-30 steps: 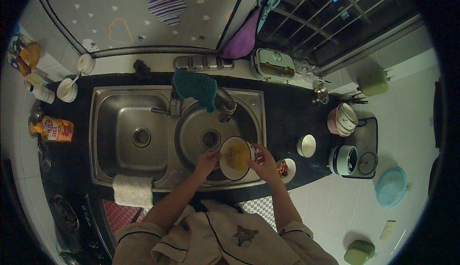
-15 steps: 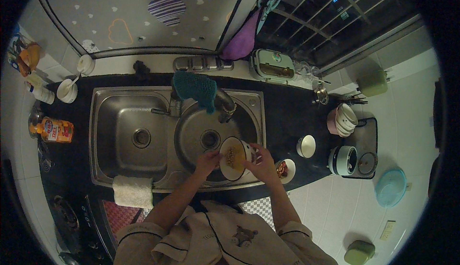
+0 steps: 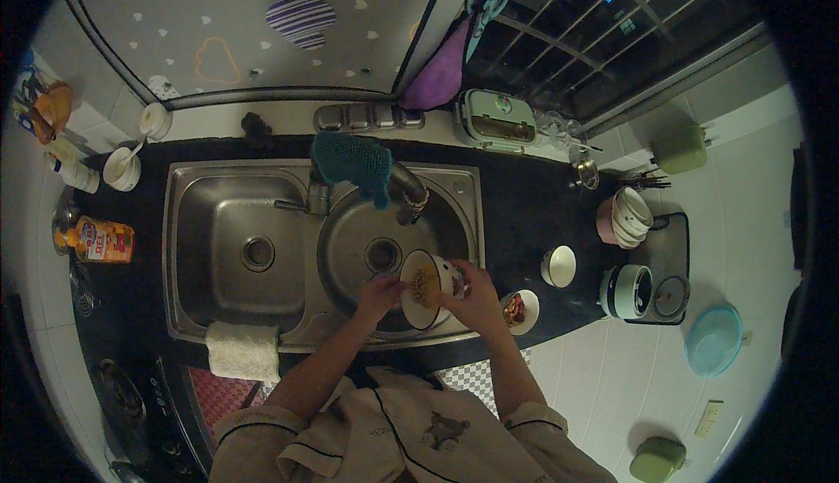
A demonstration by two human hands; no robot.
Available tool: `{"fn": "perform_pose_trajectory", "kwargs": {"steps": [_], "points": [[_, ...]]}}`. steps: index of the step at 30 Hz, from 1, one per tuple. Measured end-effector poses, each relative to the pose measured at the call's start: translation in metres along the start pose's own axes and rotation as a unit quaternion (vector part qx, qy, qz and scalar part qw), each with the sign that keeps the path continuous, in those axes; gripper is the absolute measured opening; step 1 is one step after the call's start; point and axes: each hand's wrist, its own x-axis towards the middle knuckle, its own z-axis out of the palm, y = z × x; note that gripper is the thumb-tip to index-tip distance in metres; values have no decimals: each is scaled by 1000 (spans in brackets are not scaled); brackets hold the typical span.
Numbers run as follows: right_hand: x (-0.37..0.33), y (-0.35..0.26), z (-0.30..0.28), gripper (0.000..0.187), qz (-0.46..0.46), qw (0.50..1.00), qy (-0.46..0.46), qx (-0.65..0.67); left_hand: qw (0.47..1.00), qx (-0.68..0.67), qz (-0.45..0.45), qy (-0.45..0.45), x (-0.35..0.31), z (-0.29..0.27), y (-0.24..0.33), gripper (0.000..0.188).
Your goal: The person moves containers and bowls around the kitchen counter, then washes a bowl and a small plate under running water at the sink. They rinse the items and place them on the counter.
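A white bowl [image 3: 421,315] is held tilted over the front right of the round sink basin [image 3: 350,264]. Small pale grains or beans [image 3: 425,286] lie in it, in what looks like yellowish water. My right hand [image 3: 472,295] grips the bowl's right side, fingers wrapped round its outer wall. At the left rim, my left hand [image 3: 378,298] is closed, its fingertips against the edge; part of them is hidden. Just right of my right hand stands a white bowl with reddish-brown pieces [image 3: 516,310]. The faucet [image 3: 411,199], with a teal mesh cloth [image 3: 354,164] over it, rises behind.
A square basin [image 3: 236,247] is to the left, with a cream towel [image 3: 243,350] over its front edge. On the right counter are an empty white bowl [image 3: 559,266], stacked bowls [image 3: 631,215] and a small appliance [image 3: 627,292]. An orange bottle [image 3: 105,240] stands far left.
My hands and the bowl stay nearly in place. My right hand's fingers have shifted slightly on the bowl's side, and the view has moved a little.
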Motion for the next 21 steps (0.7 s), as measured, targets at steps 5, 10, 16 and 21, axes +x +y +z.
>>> {"fn": "perform_pose_trajectory", "kwargs": {"steps": [5, 10, 16, 21], "points": [[2, 2, 0, 69, -14, 999, -3, -30, 996, -71, 40, -37, 5, -10, -15, 31], [16, 28, -1, 64, 25, 984, -95, 147, 992, -43, 114, -14, 30, -35, -58, 31], [35, 85, 34, 65, 148, 897, -118, 399, 854, 477, 174, 117, 4, -51, 20, 25], [68, 109, 78, 63, 188, 836, -78, 509, 587, 656, 366, 302, -4, -76, 97, 40]]}}
